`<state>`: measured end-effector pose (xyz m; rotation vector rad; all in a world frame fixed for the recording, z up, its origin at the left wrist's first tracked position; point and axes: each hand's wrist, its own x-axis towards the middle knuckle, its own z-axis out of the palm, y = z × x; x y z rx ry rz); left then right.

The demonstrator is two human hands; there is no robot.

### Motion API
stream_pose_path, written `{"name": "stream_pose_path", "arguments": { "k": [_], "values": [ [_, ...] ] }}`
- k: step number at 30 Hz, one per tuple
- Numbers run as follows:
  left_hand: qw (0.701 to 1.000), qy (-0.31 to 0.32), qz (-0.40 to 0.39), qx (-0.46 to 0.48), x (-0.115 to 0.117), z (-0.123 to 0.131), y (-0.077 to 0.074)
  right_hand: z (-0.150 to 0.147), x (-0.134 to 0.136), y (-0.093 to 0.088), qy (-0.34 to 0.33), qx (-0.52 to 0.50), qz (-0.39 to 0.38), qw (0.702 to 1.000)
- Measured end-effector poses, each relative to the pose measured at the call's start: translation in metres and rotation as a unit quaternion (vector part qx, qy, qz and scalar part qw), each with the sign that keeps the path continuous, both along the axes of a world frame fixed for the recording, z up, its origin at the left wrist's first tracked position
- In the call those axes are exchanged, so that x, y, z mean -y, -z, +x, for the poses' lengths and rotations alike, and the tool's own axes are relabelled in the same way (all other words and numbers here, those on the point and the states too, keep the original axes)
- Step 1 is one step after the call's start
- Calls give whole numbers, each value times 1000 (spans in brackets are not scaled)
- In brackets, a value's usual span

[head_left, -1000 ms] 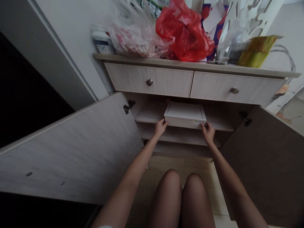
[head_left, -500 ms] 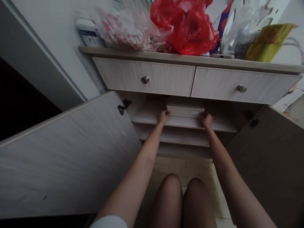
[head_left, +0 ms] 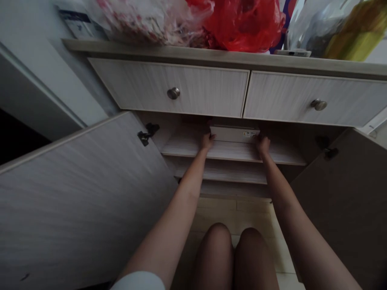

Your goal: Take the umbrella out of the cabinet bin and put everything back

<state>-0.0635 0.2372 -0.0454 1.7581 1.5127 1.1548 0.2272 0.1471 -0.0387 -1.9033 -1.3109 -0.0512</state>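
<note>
White box [head_left: 231, 134] sits on the upper shelf [head_left: 232, 150], back from its front edge. Left hand [head_left: 207, 141] and right hand [head_left: 263, 146] each have a grip closed on a front corner. Judged: box mostly in; release not yet done, left door [head_left: 90, 193] and right door [head_left: 341, 201] open.

Two hands [head_left: 207, 141], one white box [head_left: 229, 133], two drawers [head_left: 136, 84], two knobs [head_left: 173, 93], two doors [head_left: 84, 201], two knees [head_left: 218, 241]. Along the front edge of the tabletop [head_left: 136, 52]: one red bag [head_left: 244, 28], two clear bags [head_left: 154, 22], one phone [head_left: 293, 52], one yellow packet [head_left: 358, 36]; near its left corner, one blurred container [head_left: 81, 25].
</note>
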Motion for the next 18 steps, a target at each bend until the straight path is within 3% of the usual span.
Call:
{"name": "stream_pose_path", "arguments": {
  "k": [6,8,10,12,14,16,18],
  "values": [
    [999,-24,-25,14,7,5,-11,0,-3,-6,-6,-55,-5,998],
    [998,-39,-32,24,18,10,-19,-1,1,-11,-23,-95,-13,995],
    [997,-58,-32,36,40,11,-25,-7,23,-14,-39,-128,16,991],
    [995,-77,-8,61,77,3,-22,-14,70,-9,-64,-165,110,978],
    [988,-92,53,113,132,-19,-7,-19,145,6,-108,-201,219,949],
    [973,-100,127,166,204,-56,16,-17,235,26,-65,-194,262,943],
    [964,-160,159,140,285,-102,40,-6,318,47,14,-126,283,951]
  ]
}}
